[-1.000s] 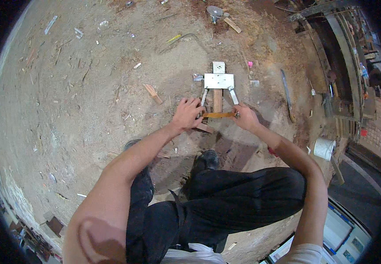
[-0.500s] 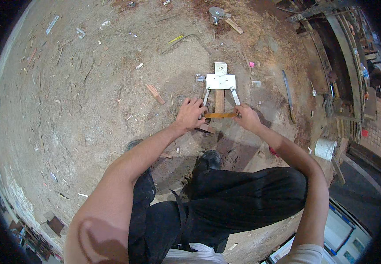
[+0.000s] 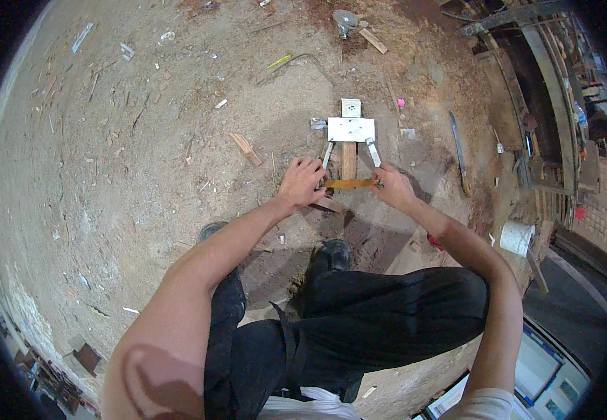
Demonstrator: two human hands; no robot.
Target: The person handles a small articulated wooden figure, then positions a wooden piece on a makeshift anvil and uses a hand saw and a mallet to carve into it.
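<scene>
On the ground ahead of me lies a small assembly with a white rectangular plate [image 3: 351,130], a small white block [image 3: 350,108] above it and a brown wooden bar [image 3: 349,159] running down from it. Two short white strips, a left one [image 3: 328,155] and a right one [image 3: 373,152], slant down from the plate's lower corners. Across the bar's near end stretches a flat orange-brown strip [image 3: 350,184]. My left hand [image 3: 302,183] closes on its left end, my right hand [image 3: 393,186] on its right end. Fingertips of both hands are partly hidden.
A wood scrap [image 3: 329,204] lies just below the strip, another piece [image 3: 246,149] to the left. On the right are a long curved blade [image 3: 459,150] and a white bucket [image 3: 517,239]. Planks [image 3: 545,84] line the far right; my shoe [image 3: 333,255] stands near.
Almost nothing differs. Both hands keep hold of the strip's ends, and the assembly lies in the same place.
</scene>
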